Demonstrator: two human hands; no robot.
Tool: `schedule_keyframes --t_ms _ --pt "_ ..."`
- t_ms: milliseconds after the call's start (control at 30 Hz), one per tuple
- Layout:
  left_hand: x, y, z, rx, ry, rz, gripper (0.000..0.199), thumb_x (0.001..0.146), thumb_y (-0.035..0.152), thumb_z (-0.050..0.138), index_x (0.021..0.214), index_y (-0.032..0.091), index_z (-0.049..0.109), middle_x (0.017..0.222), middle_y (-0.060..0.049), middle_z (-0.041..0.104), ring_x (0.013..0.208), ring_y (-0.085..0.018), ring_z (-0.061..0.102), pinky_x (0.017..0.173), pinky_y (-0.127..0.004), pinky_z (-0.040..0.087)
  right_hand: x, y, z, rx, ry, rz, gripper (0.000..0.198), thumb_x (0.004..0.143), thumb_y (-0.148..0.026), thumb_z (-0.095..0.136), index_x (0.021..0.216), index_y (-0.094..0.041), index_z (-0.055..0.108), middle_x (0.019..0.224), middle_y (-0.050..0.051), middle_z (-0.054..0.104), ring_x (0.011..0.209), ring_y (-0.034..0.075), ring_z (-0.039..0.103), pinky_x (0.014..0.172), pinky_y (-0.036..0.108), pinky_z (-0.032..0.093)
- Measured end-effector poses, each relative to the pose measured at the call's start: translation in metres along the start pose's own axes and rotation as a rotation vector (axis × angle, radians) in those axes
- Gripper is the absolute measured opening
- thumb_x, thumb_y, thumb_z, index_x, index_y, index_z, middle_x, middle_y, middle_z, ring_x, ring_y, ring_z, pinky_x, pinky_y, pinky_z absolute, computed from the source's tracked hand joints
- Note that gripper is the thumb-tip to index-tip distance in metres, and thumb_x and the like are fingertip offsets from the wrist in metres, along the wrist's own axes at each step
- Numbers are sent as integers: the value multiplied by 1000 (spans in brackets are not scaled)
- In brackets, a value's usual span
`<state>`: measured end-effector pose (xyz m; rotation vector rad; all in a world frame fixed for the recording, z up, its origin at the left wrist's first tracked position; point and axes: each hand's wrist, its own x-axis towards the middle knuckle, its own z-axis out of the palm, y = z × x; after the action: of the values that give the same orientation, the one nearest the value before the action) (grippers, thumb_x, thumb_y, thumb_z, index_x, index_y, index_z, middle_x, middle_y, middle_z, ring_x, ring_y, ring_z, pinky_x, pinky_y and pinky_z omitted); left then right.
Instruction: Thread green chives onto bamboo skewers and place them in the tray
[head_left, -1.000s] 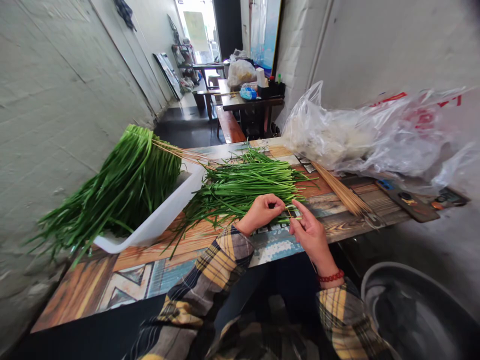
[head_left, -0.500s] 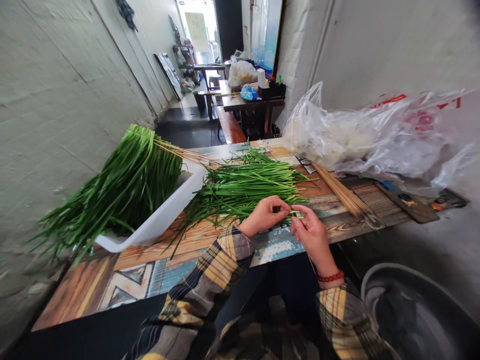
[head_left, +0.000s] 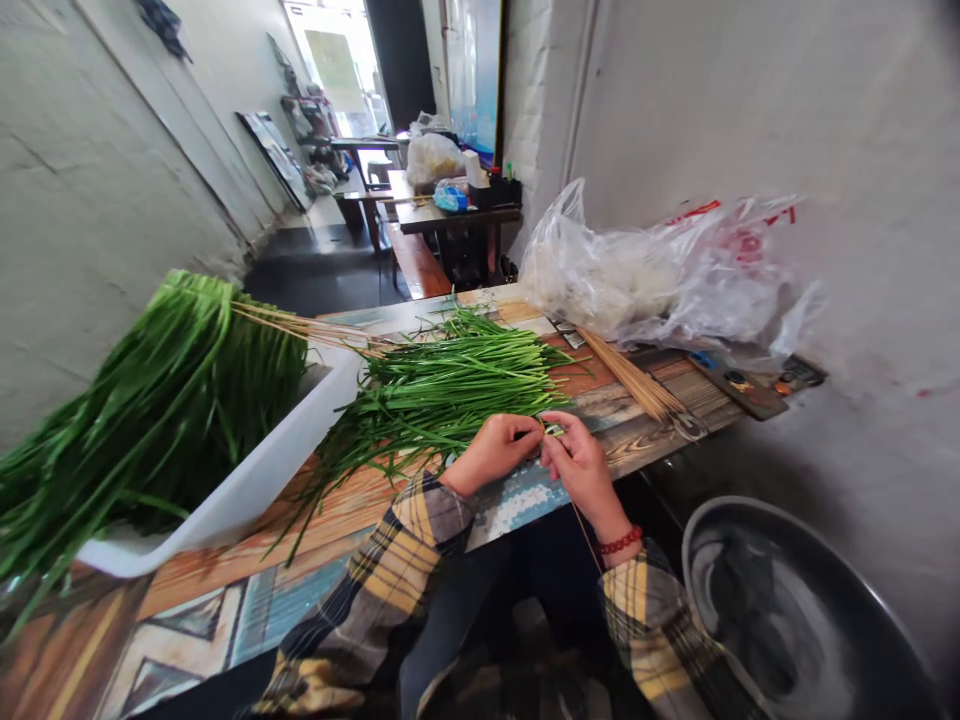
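Both hands meet at the near edge of the painted wooden desk (head_left: 315,520). The left hand (head_left: 491,450) has its fingers curled shut around the cut ends of a few long green chive stalks (head_left: 442,395). The right hand (head_left: 581,470) pinches a thin bamboo skewer (head_left: 581,520) against those same ends, the stick trailing down past the wrist. Just beside lie a loose bundle of bamboo skewers (head_left: 634,375) and a white plastic tub (head_left: 247,480) heaped with chives.
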<state>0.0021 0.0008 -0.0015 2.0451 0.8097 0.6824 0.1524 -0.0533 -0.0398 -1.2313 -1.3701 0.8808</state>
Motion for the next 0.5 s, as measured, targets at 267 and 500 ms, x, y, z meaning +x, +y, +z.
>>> schedule_keyframes --t_ms 267,500 --pt "2 0 -1 31 126 -11 27 86 28 48 70 12 62 66 0 58 64 -10 48 61 -20 39 2 -1 0 -62 52 -54 34 86 -36 55 116 -20 56 78 1 66 65 13 62 64 25 49" --pt "3 0 -4 27 171 -46 24 85 32 52 77 13 65 75 -3 64 70 -13 53 65 -22 42 8 19 -102 -333 345 -83 34 87 -37 54 116 -19 59 98 7 67 85 17 62 78 31 48"
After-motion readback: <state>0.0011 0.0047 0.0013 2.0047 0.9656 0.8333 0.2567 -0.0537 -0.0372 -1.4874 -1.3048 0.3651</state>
